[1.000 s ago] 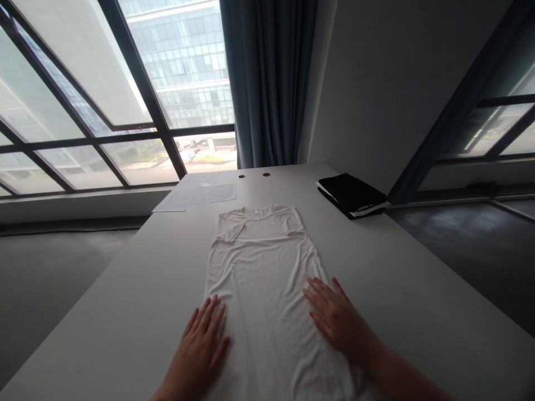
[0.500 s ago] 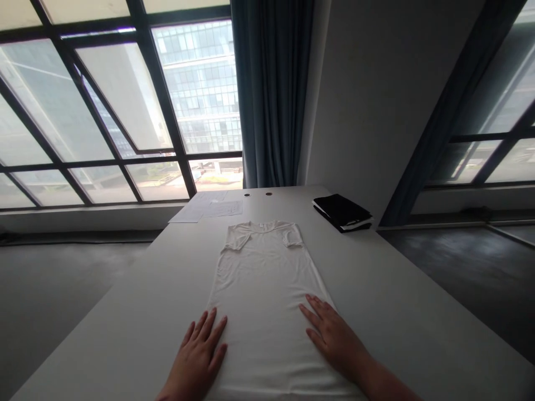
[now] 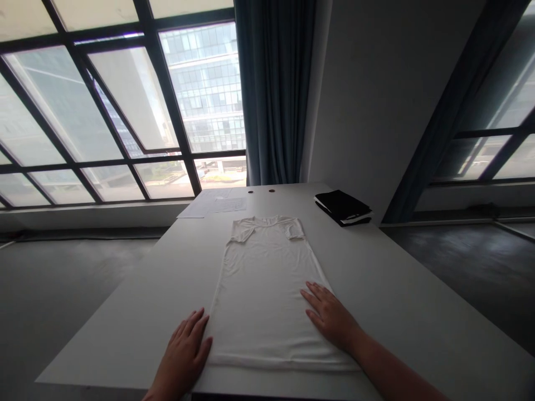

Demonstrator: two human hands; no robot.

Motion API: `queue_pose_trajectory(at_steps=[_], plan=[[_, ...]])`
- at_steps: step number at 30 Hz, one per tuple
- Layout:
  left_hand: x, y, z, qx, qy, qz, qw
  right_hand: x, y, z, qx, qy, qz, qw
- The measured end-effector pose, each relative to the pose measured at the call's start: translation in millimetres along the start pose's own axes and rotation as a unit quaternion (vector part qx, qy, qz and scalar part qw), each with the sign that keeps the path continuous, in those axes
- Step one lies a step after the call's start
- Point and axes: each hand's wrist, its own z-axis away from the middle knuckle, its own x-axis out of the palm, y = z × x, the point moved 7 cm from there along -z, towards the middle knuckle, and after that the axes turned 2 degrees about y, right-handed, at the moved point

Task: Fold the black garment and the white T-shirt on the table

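Observation:
A white short-sleeved T-shirt (image 3: 267, 295) lies spread out on the white table (image 3: 154, 312), its neckline at the far end and its hem near the table's front edge. Both short sleeves lie folded inward on the shirt. My right hand (image 3: 328, 312) rests flat on the shirt's right side, fingers stretched out. At the left edge of the shirt, low down, is my left hand (image 3: 186, 345), its fingers extended and lying at or just beside the fabric. Neither hand grips anything. Slight creases run across the cloth beside my right hand.
A black folder (image 3: 343, 207) with white sheets inside lies at the table's far right. Sheets of paper (image 3: 213, 203) lie at the far left. Two small round holes sit near the far edge, before a blue curtain (image 3: 276, 100) and a grey wall (image 3: 376, 100).
My left hand has slid left, off the shirt's surface to its edge. My right hand stays on the right side. The view has shifted, so the hem and the table's front edge now show.

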Motion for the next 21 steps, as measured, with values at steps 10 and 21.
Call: queue_pose_trajectory(at_steps=[10, 21], plan=[[-32.6, 19.0, -6.2, -0.049, 0.005, 0.129, 0.990, 0.5, -2.7, 2.2, -0.008, 0.004, 0.004, 1.000], [-20.3, 8.0, 3.4, -0.080, 0.044, 0.175, 0.980, -36.7, -84.4, -205.0, -0.021, -0.023, -0.026, 0.999]])
